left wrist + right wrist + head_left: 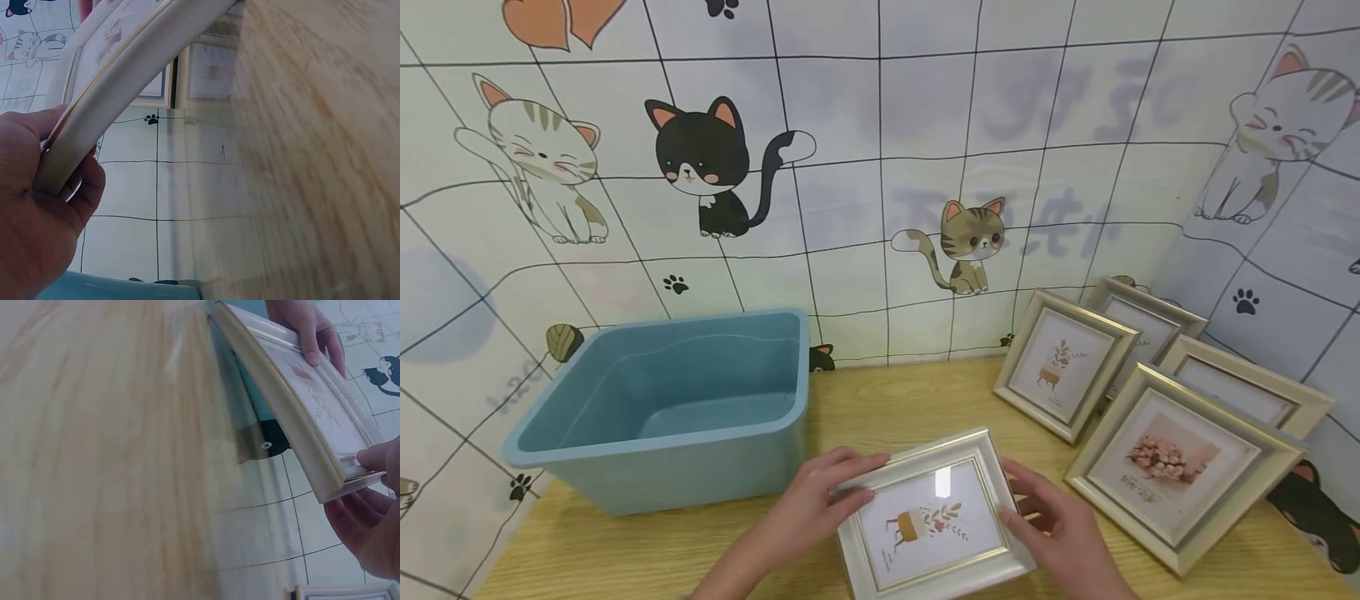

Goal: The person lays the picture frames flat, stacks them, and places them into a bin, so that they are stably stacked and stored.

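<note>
A white picture frame (936, 525) with a gold inner edge holds a print of a plant in an orange-brown pot, turned sideways. My left hand (820, 500) grips its left side, thumb on the front and fingers round the edge. On the opposite side my right hand (1063, 533) pinches the frame, its thumb on the front and its fingers behind. Both wrist views show the frame (112, 94) tilted and raised above the wooden table. In the right wrist view the right fingers (350, 519) curl under one corner.
A blue plastic tub (700, 467) stands at the left, nothing seen inside. At the right, several frames stand upright, among them one with a plant print (1060, 367) and one with a pink flower picture (1172, 467). Cat-patterned cloth (850, 192) backs the wooden table (880, 400).
</note>
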Available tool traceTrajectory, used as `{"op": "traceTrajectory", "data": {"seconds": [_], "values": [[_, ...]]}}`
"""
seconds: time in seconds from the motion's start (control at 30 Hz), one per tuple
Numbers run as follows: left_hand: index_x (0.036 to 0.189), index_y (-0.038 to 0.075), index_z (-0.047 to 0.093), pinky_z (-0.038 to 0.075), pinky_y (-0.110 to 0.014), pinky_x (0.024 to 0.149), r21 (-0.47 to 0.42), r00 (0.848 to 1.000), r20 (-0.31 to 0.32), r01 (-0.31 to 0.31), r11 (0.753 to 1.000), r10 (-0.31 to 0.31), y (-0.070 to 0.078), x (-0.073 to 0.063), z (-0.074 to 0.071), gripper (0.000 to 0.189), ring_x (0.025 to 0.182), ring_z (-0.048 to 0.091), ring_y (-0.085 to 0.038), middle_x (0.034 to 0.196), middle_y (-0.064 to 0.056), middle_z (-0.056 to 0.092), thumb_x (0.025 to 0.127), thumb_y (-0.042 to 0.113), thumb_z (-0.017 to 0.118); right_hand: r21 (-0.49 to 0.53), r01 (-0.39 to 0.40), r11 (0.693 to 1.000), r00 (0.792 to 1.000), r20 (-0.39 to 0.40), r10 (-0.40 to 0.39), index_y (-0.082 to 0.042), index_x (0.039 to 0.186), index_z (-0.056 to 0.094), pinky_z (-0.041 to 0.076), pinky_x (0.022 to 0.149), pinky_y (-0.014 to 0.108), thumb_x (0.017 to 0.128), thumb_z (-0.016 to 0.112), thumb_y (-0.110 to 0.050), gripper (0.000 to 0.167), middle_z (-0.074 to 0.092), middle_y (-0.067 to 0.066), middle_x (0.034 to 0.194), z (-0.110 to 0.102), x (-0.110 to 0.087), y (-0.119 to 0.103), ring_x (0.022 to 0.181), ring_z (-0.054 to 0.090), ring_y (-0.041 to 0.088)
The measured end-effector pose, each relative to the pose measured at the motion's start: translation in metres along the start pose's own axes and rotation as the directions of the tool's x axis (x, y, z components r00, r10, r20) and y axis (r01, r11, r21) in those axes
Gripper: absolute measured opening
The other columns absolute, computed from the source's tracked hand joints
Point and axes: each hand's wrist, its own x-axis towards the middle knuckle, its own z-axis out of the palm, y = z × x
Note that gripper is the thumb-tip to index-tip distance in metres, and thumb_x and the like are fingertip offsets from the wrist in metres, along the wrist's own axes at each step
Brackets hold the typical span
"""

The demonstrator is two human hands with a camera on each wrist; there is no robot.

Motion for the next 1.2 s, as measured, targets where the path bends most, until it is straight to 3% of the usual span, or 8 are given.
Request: {"op": "traceTrajectory", "data": {"seconds": [0.1,0.3,0.47,0.57,0.97,1.2], "values": [[0.137,0.011,0.067,0.053,-0.025,0.072,-0.001,1.000,-0.006,0.012,1.000,-0.012,-0.003,0.002,0.002,0.044,0.093,0.062,-0.007,0.110,0.002,0.069,0.094,0.007,0.074,-0.026,-0.004,1.000,1.000,0.022,0.004,0.001,0.139,0.059,0.057,0.064,0.029,0.087,0.076,0.004,0.055,0.073,0.015,0.109,0.000,-0.002,0.008,0.080,0.067,0.007],[0.132,0.009,0.071,0.054,-0.027,0.076,-0.017,0.997,0.001,0.075,0.997,-0.075,-0.009,0.003,0.005,0.039,0.097,0.065,-0.010,0.113,-0.001,0.073,0.093,0.006,0.074,-0.095,0.081,0.992,0.988,0.140,-0.067,0.012,0.140,0.051,0.058,0.067,0.028,0.085,0.079,0.005,0.062,0.070,0.018,0.107,0.001,-0.006,0.026,0.082,0.068,0.005],[0.128,0.003,0.071,0.053,-0.037,0.097,-0.034,0.983,0.013,0.181,0.983,-0.181,-0.019,0.006,0.011,0.034,0.115,0.066,-0.021,0.123,-0.004,0.072,0.095,0.008,0.074,-0.097,0.017,0.995,0.958,0.288,0.012,0.019,0.144,0.042,0.058,0.071,0.028,0.088,0.078,0.002,0.069,0.068,0.023,0.113,-0.001,-0.002,0.031,0.087,0.070,0.010],[0.127,0.003,0.072,0.050,-0.038,0.101,-0.044,0.971,0.018,0.239,0.970,-0.238,-0.023,0.007,0.013,0.033,0.119,0.064,-0.023,0.126,-0.003,0.071,0.095,0.009,0.074,-0.120,-0.006,0.993,0.940,0.339,0.047,0.020,0.145,0.039,0.058,0.072,0.028,0.089,0.078,-0.001,0.071,0.068,0.022,0.114,-0.001,-0.001,0.033,0.088,0.070,0.013],[0.128,0.006,0.072,0.051,-0.036,0.098,-0.068,0.956,0.042,0.293,0.954,-0.290,-0.036,0.009,0.020,0.033,0.117,0.064,-0.022,0.123,-0.002,0.072,0.095,0.012,0.074,-0.210,-0.023,0.977,0.941,0.325,0.093,0.017,0.140,0.049,0.057,0.074,0.027,0.086,0.081,-0.005,0.067,0.066,0.016,0.121,-0.001,0.002,0.030,0.095,0.067,0.021],[0.128,0.008,0.073,0.049,-0.041,0.102,-0.073,0.936,0.079,0.350,0.934,-0.344,-0.046,0.010,0.024,0.033,0.123,0.062,-0.027,0.129,-0.003,0.070,0.096,0.016,0.073,-0.268,0.028,0.963,0.950,0.306,0.058,0.013,0.133,0.058,0.055,0.069,0.027,0.083,0.083,-0.005,0.058,0.069,0.009,0.109,0.000,0.003,0.031,0.084,0.066,0.011]]}}
